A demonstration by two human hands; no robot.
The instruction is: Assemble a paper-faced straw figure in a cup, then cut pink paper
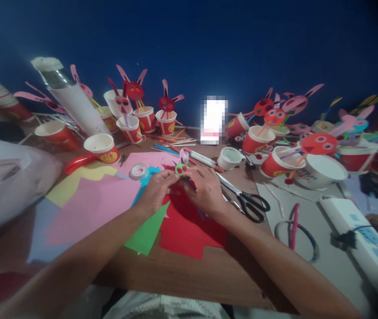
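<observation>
Both hands work close together above the middle of the wooden tabletop (182, 283), meeting at 1 small green paper face (180, 169). The face has 2 red eyes and at least 1 upright pink ear (182, 155). Left hand (156, 190): thumb and fingers pinch the face at its left edge. Right hand (205, 188): fingers curled, tips at the right edge of the face; whether they grip it or only touch it, cannot tell. Under the hands lies a red sheet (185, 237) with a cut, stepped edge; a green sheet (147, 232) lies just left of it, near the left wrist. Farther left, a pink sheet (99, 204) overlaps yellow paper (64, 188). A tape roll (139, 171) sits beyond the left hand. Black-handled scissors (255, 206) lie just right of the right hand; a white cup (230, 158) with a handle stands beyond them. Behind, left of centre, 3 red paper cups (167, 126) hold straws topped with long-eared paper faces; at right, an orange-red face (319, 144) with 2 round eyes stands among more cups. A white power strip (358, 230) lies at far right, 1 black plug (345, 240) beside it.
</observation>
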